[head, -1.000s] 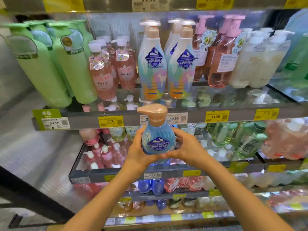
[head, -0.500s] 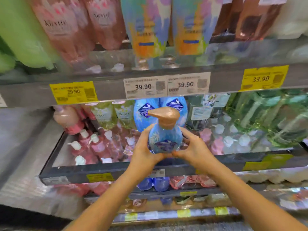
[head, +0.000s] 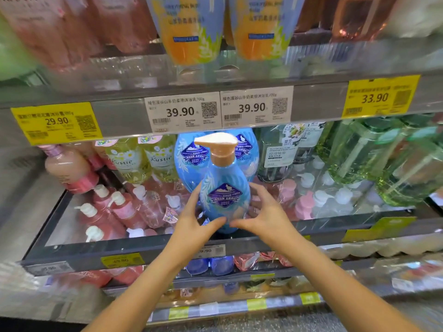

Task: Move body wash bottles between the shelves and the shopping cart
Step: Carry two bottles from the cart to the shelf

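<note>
A blue body wash bottle (head: 224, 188) with a tan pump head stands upright at the front of the middle shelf (head: 96, 250). My left hand (head: 194, 224) holds its left side and my right hand (head: 266, 216) its right side. Both thumbs meet on its lower front, and the fingers are spread loosely round it. Two matching blue bottles (head: 189, 159) stand right behind it. No shopping cart is in view.
Yellow-green bottles (head: 141, 159) and pink pump bottles (head: 115, 209) fill the shelf to the left; dark green (head: 275, 154) and clear green bottles (head: 383, 159) fill the right. The upper shelf rail (head: 316, 101) with price tags hangs just above the pump head.
The view has moved closer and lower. Both hands have carried the blue bottle forward into the middle shelf, under the upper rail, and the fingers have loosened and spread.
</note>
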The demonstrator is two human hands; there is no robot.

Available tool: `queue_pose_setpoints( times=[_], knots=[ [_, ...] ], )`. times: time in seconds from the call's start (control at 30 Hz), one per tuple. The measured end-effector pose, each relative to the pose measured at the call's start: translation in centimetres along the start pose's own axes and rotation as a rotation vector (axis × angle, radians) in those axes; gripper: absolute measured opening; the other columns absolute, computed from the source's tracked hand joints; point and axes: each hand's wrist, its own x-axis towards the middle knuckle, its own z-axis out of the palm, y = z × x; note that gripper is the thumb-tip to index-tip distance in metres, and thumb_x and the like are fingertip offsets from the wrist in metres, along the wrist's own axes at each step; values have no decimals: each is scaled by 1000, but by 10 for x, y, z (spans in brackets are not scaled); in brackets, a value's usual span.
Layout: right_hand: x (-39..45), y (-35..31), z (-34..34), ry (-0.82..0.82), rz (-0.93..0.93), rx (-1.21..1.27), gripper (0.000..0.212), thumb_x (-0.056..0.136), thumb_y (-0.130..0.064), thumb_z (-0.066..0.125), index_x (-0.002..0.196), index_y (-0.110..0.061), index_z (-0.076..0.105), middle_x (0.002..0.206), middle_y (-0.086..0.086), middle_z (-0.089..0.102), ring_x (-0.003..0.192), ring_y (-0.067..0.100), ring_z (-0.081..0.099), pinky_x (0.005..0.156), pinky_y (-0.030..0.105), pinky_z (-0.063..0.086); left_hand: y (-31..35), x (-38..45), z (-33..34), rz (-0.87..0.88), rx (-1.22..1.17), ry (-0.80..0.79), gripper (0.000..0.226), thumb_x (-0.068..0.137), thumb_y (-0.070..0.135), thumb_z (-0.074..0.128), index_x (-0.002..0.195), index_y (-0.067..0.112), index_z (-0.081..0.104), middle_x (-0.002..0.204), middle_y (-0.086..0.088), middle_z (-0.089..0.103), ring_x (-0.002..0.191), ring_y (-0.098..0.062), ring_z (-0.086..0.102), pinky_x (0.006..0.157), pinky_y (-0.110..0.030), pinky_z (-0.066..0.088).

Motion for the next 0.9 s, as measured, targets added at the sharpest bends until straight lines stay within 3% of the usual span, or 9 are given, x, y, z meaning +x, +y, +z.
queue_pose_setpoints(
  times=[0.1, 0.2, 0.27, 0.37, 0.43, 0.53, 0.67, 0.77, 0.9],
  knots=[
    [-2, 14, 6, 63, -10, -76, 74, 58, -9, 87, 108, -43, 43, 113, -10, 59, 104, 7, 59, 88, 22, 51, -4, 2, 4, 1, -12, 11, 69, 79, -12, 65, 134, 23, 44, 116, 12, 64, 108, -5, 60, 78, -12, 48],
    [1, 20, 0, 123, 0, -71, 65, 61, -7, 85, 108, -35, 50, 106, -8, 64, 101, 13, 63, 91, 35, 52, -3, 8, 10, 3, -19, 0, 68, 80, -10, 65, 135, 23, 44, 118, 14, 63, 109, -3, 59, 79, -12, 48],
    [4, 20, -6, 137, 3, -57, 64, 62, -4, 84, 110, -32, 52, 106, -7, 64, 101, 11, 62, 91, 32, 52, -4, 13, 16, 1, -11, -1, 69, 80, -10, 64, 136, 23, 43, 115, 17, 63, 106, 0, 60, 79, -12, 48],
    [10, 19, -14, 145, 16, -59, 62, 63, 0, 83, 111, -26, 53, 106, -5, 64, 97, 2, 62, 80, 10, 50, -4, 20, 27, -8, -18, 14, 65, 80, -11, 64, 133, 19, 42, 112, 16, 60, 95, 11, 60, 77, -7, 46],
    [16, 18, -19, 136, 33, -55, 63, 63, 3, 82, 111, -23, 53, 103, -5, 63, 87, -10, 61, 73, 3, 47, -5, 25, 32, -41, -64, 30, 63, 80, -11, 64, 131, 15, 39, 115, 12, 57, 89, 17, 59, 73, -5, 46],
    [23, 18, -24, 129, 26, -74, 63, 63, 6, 81, 113, -20, 52, 106, -1, 62, 83, -15, 58, 78, 4, 48, -7, 33, 36, -70, -82, 48, 58, 79, -9, 66, 128, 9, 39, 123, 1, 56, 91, 12, 60, 74, -8, 48],
    [30, 21, -28, 124, -7, -145, 66, 64, 3, 82, 122, -12, 53, 117, 7, 61, 99, 7, 60, 77, 0, 44, -11, 42, 39, -74, -56, 55, 56, 80, -6, 67, 126, 10, 40, 120, 2, 56, 96, 9, 58, 79, -10, 48],
    [33, 25, -30, 123, -14, -199, 68, 62, -3, 84, 123, -14, 54, 118, 8, 62, 107, 14, 61, 91, 14, 48, -14, 45, 39, -56, 1, 56, 53, 81, -3, 68, 123, 15, 41, 118, 6, 57, 95, 13, 58, 83, -12, 47],
    [32, 22, -30, 124, 3, -229, 69, 63, -5, 84, 125, -15, 54, 118, 4, 63, 107, 12, 60, 93, 18, 46, -14, 43, 41, -72, 8, 66, 53, 82, 0, 67, 125, 17, 41, 120, 7, 59, 99, 11, 58, 85, -12, 47]
  ],
)
